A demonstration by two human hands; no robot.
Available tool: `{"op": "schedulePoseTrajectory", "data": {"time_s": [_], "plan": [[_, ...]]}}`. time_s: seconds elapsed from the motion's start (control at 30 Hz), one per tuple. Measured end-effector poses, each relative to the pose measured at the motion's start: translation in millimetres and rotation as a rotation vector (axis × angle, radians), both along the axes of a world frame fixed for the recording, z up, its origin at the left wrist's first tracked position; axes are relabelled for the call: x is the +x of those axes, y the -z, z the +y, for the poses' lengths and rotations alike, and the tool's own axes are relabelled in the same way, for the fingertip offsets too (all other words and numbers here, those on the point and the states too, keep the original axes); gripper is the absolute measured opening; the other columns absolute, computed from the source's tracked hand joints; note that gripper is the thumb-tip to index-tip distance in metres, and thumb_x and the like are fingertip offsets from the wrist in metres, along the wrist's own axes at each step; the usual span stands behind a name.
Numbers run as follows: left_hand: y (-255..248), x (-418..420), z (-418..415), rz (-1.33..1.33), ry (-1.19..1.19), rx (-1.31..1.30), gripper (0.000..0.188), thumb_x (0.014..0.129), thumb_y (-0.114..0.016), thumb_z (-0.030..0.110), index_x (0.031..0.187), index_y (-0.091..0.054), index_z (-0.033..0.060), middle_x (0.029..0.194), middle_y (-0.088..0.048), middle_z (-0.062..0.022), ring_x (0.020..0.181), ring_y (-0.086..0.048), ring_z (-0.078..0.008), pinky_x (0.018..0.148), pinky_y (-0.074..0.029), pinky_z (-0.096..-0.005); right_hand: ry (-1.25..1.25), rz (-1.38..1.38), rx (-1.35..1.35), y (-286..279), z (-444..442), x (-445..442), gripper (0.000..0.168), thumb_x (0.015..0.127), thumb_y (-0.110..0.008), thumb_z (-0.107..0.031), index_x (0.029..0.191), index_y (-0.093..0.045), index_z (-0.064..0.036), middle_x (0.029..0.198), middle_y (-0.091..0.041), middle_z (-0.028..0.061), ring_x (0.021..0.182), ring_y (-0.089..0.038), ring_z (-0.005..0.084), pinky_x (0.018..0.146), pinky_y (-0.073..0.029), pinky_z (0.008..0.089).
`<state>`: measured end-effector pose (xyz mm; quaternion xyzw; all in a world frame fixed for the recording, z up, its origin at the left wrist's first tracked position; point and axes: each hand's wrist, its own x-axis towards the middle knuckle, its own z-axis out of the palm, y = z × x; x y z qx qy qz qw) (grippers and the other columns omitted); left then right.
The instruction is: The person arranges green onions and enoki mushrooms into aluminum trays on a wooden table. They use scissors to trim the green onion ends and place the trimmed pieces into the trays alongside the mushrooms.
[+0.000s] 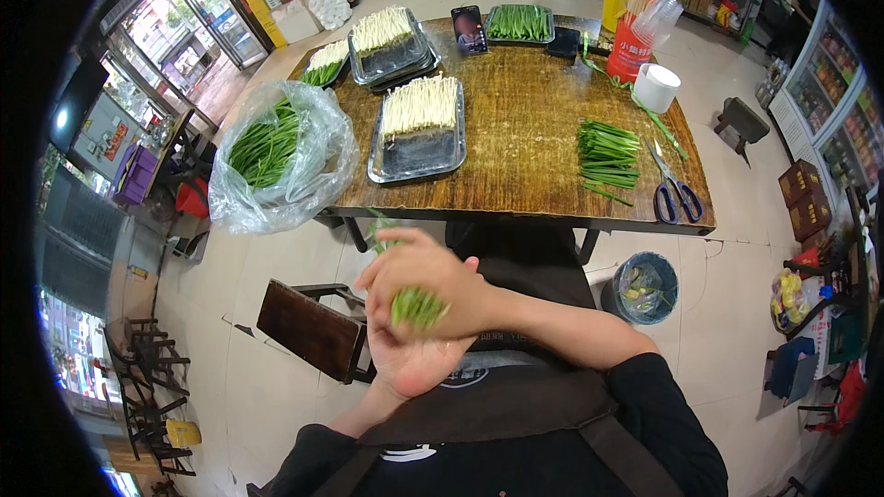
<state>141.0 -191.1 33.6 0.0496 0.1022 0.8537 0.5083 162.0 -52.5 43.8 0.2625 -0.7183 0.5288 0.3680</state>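
My left hand (414,366) is below, palm up, in front of my body, around a bundle of green chives (417,308). Across the same bundle lies my right hand (431,276), slightly blurred, its fingers curled over it. Beyond them on the wooden table (518,152) are a black tray (414,160) with enoki mushrooms (420,108), cut green stalks (608,155) and scissors (670,186). A clear plastic bag (318,159) of long green stalks (266,148) is at the table's left edge.
Stacked trays (390,65) of enoki, a phone (469,30), a tray of greens (519,23), white tape roll (656,88) and red container (628,52) stand farther back. A bin (642,288) and a wooden stool (311,331) are on the floor beside me.
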Motion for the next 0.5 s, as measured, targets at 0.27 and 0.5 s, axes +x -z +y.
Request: {"op": "schedulePoseTrajectory", "data": {"time_s": [0.27, 0.5], "plan": [[-68.9, -66.8, -28.5, 0.886, 0.742, 0.093, 0.055, 0.093, -0.064, 0.021, 0.138, -0.049, -0.0086, 0.143, -0.047, -0.0325, 0.140, -0.044, -0.0370, 0.114, -0.036, -0.0533, -0.047, -0.299, -0.956, 22.6, 71.4, 37.6, 0.011, 0.098, -0.061, -0.010, 0.091, -0.055, -0.004, 0.090, -0.068, 0.0097, 0.098, -0.068, 0.0219, 0.090, -0.053, 0.0368], [-36.7, -98.5, 123.6, 1.286, 0.297, -0.147, 0.126, 0.071, -0.064, 0.083, 0.157, -0.018, 0.0039, 0.152, -0.041, -0.0211, 0.144, -0.036, -0.0341, 0.119, -0.027, -0.0475, -0.274, -0.398, -0.727, -10.3, 63.0, 56.0, 0.013, 0.090, -0.066, -0.007, 0.087, -0.054, -0.006, 0.100, -0.068, 0.0116, 0.108, -0.060, 0.0241, 0.100, -0.045, 0.0419]]}}
